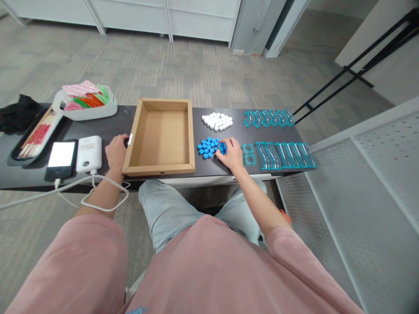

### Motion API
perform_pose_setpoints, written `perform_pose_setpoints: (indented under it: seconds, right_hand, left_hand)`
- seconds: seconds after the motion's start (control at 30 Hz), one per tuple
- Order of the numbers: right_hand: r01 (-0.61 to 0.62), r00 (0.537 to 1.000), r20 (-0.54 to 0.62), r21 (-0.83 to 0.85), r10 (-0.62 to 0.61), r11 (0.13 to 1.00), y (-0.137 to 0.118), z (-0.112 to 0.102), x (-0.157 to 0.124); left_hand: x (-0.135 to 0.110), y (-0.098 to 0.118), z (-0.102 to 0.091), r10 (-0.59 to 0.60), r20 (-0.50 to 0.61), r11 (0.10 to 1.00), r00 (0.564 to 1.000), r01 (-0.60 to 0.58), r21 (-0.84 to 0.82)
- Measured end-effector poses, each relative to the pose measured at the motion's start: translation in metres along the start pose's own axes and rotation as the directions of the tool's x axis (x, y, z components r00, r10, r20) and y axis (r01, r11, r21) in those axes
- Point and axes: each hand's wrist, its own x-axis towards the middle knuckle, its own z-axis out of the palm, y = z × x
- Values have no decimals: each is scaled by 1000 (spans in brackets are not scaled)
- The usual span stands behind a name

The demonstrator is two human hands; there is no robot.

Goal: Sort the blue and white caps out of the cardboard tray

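Note:
My right hand (231, 153) reaches over the right side of a cluster of small blue hexagonal pieces (207, 147). Its thumb and curved fingers are apart, with some blue pieces between them on the table. My left hand (116, 152) is by the left wall of an open cardboard box (160, 168). Its fingers are curled at a small dark thing beside the box, largely hidden. Behind the blue cluster lies a patch of similar white pieces (217, 121). Two square clear-blue plastic parts (248, 155) lie just right of my right hand.
Further right lie rows of curved clear-blue plastic parts (269, 118) and strips (286, 155). At left are a white power bank (89, 154) and phone (61, 158) with white cables crossing my left forearm, a white basket (98, 114), a dark tray (19, 160) and black cloth (22, 114).

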Motion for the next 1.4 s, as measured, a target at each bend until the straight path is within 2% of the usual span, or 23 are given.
perform_pose_setpoints:
  seconds: [0.33,0.47,0.53,0.63,0.8,0.87,0.93,1.03,1.17,1.3,1.4]
  right_hand:
    - [23,998,-64,67,-19,998,-4,2,16]
    - [101,988,-129,87,-89,991,-17,1,29]
    - [172,975,-158,103,-155,980,-33,3,37]
    - [305,947,-144,122,-287,945,-74,16,50]
    - [470,878,12,178,-479,865,-148,55,68]
    - [499,848,70,230,-526,835,-166,69,73]
    - [507,832,90,279,-548,816,-173,76,76]
    - [500,841,46,313,-538,808,-161,71,79]
    - [454,890,-105,283,-443,845,-110,37,71]
    - [312,944,-185,232,-273,921,-46,-5,31]
    - [167,981,-127,142,-150,976,-10,-21,-9]
  left_hand:
    - [-3,4,-2,14,-1,1000,1000,-14,-1]
    - [-3,2,0,17,-7,1000,1000,-17,-5]
    - [-2,0,1,17,-10,1000,1000,-17,-5]
    - [-1,-2,4,19,-14,1000,1000,-19,-3]
    - [-1,-3,5,16,-25,1000,1000,-16,0]
    - [-2,-2,5,12,-26,1000,1000,-13,-7]
    - [-2,-1,5,14,-27,1000,1000,-15,-18]
    - [-2,-1,5,23,-32,999,999,-24,-29]
    - [-3,-1,6,22,-37,999,999,-24,-33]
    - [-3,-2,5,14,-5,999,1000,-14,-34]
    - [-3,-2,4,14,5,999,1000,-14,-44]
